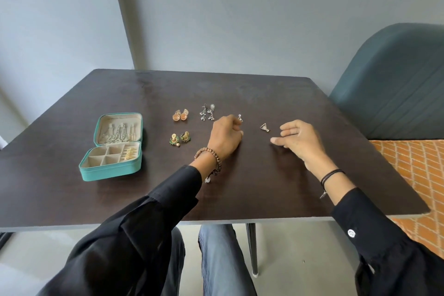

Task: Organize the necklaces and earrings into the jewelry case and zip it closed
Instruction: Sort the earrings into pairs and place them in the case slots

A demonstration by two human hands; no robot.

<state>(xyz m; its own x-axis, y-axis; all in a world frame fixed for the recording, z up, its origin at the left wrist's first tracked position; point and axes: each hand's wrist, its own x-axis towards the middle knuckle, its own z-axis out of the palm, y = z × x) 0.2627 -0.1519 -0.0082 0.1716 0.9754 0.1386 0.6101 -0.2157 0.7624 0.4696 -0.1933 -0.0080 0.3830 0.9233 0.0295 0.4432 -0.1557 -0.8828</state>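
1. Teal fabric covers the jewelry case (108,173), which lies unzipped and open on the dark table (264,187), its lid propped up at the back.
2. Inside the case, necklaces (117,133) hang in the lid, and a gold earring (129,153) sits in a right-hand compartment of the base.
3. Right of the case lie three pairs: peach earrings (180,115), silver dangling earrings (207,112) further right, and green-and-gold earrings (179,138) nearer the person.
4. Further right of the case, the left hand (224,137) rests on the table with its fingers curled, fingertips at a small silver earring (240,118); I cannot tell whether they pinch it.
5. Beyond that, a triangular earring (264,127) lies alone on the table.
6. Farthest from the case, the right hand (300,138) hovers with loosely spread fingers, holding nothing, just beside the triangular earring.
7. Both arms wear black sleeves; a beaded bracelet (207,154) circles the left wrist.
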